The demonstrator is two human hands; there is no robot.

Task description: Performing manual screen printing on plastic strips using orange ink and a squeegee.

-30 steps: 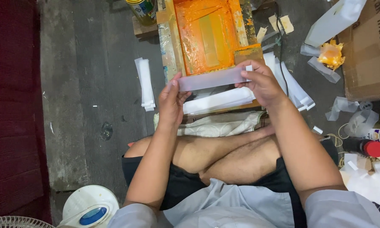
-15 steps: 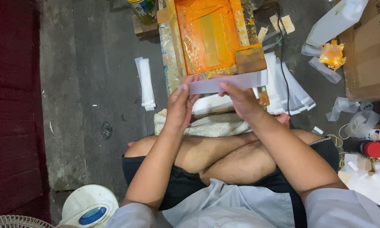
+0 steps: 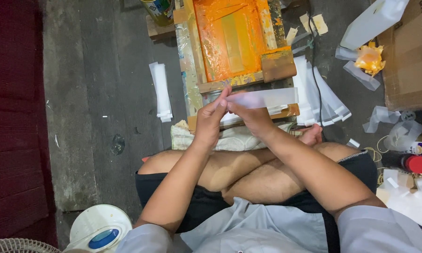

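Orange ink coats the wooden-framed printing screen [image 3: 229, 40] at the top of the head view, a wooden-handled squeegee [image 3: 278, 64] resting on its near right corner. Just below it, both hands meet: the left hand [image 3: 210, 121] and right hand [image 3: 251, 115] pinch the left end of a long translucent white plastic strip [image 3: 267, 98], held level above the frame's near edge. A stack of white strips [image 3: 160, 91] lies on the grey concrete floor [image 3: 94, 93] to the left.

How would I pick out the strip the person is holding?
Find the orange-stained printing frame on the floor ahead of the crossed legs. Just below it, the left hand and right hand pinch one end of a translucent white strip. Unlike the stacked strips lying nearby, it is lifted.
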